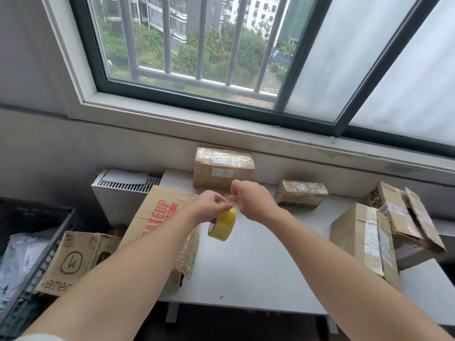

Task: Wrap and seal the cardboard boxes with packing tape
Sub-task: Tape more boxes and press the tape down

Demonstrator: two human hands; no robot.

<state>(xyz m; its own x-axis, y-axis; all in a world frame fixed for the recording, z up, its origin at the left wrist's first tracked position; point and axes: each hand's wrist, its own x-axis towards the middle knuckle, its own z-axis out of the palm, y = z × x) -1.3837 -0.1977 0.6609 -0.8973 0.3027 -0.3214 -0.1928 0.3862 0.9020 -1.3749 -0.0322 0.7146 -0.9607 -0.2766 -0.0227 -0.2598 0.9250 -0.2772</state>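
Note:
A yellow roll of packing tape (223, 225) hangs in the air above the white table (248, 267), gripped from above by my left hand (211, 208). Just to its right, my right hand (251, 198) pinches the tape's loose end near the roll. Several cardboard boxes stand on the table: a taped one (222, 168) at the back by the wall, a smaller taped one (300, 194) to its right, a tall one (364, 238) at the right, and a large one with red lettering (157, 217) at the left edge.
An open-flapped box (406, 217) sits at the far right. Left of the table, a box marked with a k (73, 259) stands beside a dark crate (32, 242) holding plastic bags. A radiator (123, 193) and the window sill (246, 134) lie behind.

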